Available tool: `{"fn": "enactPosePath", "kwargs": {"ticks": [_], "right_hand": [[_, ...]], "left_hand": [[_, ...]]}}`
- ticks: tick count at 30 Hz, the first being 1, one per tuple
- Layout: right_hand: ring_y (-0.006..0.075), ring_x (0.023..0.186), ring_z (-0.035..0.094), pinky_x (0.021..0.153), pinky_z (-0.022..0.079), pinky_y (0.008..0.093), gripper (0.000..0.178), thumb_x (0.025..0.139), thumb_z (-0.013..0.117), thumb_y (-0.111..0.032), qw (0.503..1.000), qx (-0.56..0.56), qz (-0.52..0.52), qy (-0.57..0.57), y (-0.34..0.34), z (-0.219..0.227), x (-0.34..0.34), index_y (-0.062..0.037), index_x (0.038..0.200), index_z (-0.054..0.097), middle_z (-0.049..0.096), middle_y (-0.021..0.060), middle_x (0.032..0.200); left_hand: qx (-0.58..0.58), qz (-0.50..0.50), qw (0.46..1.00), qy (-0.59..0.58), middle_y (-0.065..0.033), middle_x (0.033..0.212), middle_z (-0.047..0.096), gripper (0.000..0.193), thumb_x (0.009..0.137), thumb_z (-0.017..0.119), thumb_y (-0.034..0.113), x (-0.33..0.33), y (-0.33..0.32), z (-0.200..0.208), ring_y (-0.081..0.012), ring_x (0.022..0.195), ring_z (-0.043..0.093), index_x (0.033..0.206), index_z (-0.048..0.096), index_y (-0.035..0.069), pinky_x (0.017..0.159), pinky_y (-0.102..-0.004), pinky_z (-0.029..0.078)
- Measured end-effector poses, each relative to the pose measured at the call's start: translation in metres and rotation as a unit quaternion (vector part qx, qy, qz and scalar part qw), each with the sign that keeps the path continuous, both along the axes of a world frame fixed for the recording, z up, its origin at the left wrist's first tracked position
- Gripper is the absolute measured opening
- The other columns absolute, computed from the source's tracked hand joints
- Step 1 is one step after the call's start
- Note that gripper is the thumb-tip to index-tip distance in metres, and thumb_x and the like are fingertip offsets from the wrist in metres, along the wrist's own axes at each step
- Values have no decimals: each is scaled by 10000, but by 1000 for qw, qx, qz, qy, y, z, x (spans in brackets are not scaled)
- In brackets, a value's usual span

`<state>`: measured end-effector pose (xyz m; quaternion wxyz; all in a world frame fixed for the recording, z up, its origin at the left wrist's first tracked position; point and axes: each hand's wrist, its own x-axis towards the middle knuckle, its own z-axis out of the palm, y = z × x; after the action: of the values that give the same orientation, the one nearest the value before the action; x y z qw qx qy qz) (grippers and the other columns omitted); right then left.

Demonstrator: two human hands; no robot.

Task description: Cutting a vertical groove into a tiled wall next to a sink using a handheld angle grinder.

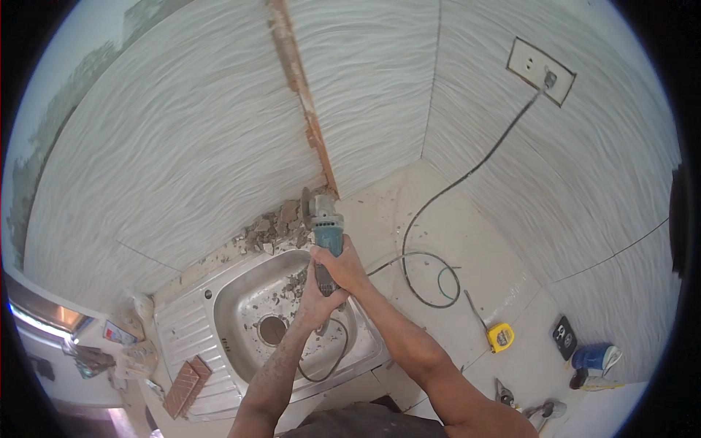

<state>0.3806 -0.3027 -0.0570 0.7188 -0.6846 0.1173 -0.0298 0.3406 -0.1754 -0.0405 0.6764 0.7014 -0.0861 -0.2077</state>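
Note:
Both my hands are closed around a teal and grey angle grinder point(329, 237), held over the back edge of a steel sink point(222, 315). My right hand point(345, 267) wraps the body near the gear head. Lower down, my left hand point(315, 301) grips the rear handle part. The grinder's disc point(306, 208) stands on edge on the left of the head, close to the foot of a brown vertical slot point(310, 120) cut in the white wavy wall tiles. I cannot tell whether the disc touches the wall or spins.
Broken rubble point(276, 225) lies behind the sink, with chips inside the basin. A black cord point(431, 201) loops across the counter to a wall socket point(540, 71). To the right lie a yellow tape measure point(501, 337) and a blue can point(593, 356); brown tile pieces point(187, 387) rest on the drainboard.

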Motion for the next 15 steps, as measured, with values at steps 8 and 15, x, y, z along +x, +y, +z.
{"fn": "enactPosePath", "kwargs": {"ticks": [8,15], "right_hand": [[265,1086,644,939,517,380,777,837,768,-479,996,59,67,12,-6,1,-8,86,1318,538,647,219,1177],[269,1100,646,934,522,380,873,834,766,-525,990,112,74,36,2,-5,-4,101,1378,494,633,217,1229]], "left_hand": [[52,88,994,-36,-64,1037,621,681,807,748,105,-24,-14,12,-130,858,634,1385,399,13,763,-303,544],[41,66,997,28,-81,1057,618,663,820,732,98,-18,6,1,-155,865,642,1385,402,-5,765,-307,555]]}}
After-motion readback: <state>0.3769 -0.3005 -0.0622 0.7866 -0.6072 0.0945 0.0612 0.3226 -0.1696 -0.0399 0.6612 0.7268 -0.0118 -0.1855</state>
